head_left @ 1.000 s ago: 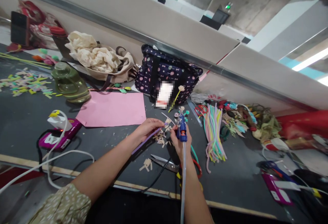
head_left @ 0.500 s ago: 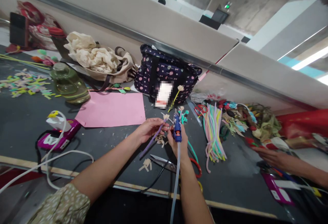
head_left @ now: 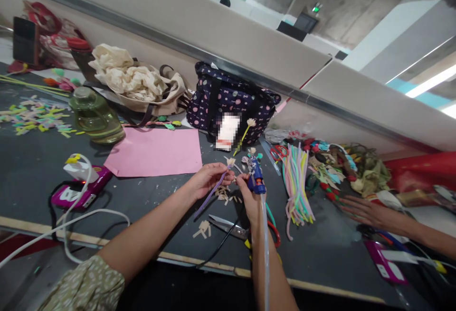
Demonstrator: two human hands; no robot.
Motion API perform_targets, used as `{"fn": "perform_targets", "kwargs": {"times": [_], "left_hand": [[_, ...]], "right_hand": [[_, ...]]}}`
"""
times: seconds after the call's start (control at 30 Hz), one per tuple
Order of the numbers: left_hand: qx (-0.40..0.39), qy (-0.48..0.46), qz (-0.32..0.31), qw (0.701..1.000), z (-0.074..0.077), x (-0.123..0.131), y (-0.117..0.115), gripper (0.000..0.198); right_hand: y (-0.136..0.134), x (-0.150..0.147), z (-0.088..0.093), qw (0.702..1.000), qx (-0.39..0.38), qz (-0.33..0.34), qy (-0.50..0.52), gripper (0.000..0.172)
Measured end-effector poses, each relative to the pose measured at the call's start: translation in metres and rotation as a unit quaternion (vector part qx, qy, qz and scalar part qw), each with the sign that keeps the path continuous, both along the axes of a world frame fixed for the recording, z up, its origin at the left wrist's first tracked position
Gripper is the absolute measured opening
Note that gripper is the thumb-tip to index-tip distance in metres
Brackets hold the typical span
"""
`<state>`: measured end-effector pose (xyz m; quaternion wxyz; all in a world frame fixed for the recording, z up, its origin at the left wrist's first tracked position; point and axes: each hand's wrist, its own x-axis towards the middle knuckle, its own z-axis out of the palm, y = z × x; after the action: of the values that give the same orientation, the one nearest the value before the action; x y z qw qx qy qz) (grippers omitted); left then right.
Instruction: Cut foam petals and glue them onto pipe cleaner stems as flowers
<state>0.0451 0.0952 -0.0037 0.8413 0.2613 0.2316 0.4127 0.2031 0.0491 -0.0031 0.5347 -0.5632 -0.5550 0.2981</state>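
My left hand pinches a purple pipe-cleaner stem topped by a small cream flower. My right hand is wrapped round a blue hot glue gun, from whose back a long clear glue stick runs down along the forearm. The right thumb and fingertips come close to the left fingertips; whether they also pinch a small piece I cannot tell. Short cream strips lie beneath the hands, with another little pile nearer the front. Scissors lie partly under my right wrist.
Pink paper, a green water bottle and a purple power strip are on the left. A dark patterned bag stands behind. Rightward lie bundled pipe cleaners and a co-worker's hand.
My right hand and the glue gun have shifted slightly right and tilted, away from the flower. My left hand stays nearly still. The co-worker's hand has spread and moved slightly.
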Motion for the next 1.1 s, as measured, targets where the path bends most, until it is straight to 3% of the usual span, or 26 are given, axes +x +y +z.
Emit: {"fn": "perform_targets", "kwargs": {"times": [0.2,0.47,1.1], "left_hand": [[-0.002,0.079,-0.039,0.996,-0.002,0.002,-0.001,0.015],[0.015,0.124,-0.047,0.991,-0.005,0.004,-0.002,0.014],[0.056,0.138,-0.055,0.987,-0.009,0.004,-0.003,0.012]], "right_hand": [[-0.003,0.000,0.006,0.998,0.021,-0.046,0.043,0.023],[0.000,0.005,0.004,0.998,0.002,-0.032,0.048,0.026],[0.001,0.004,0.004,0.999,0.004,-0.037,0.004,0.025]]}}
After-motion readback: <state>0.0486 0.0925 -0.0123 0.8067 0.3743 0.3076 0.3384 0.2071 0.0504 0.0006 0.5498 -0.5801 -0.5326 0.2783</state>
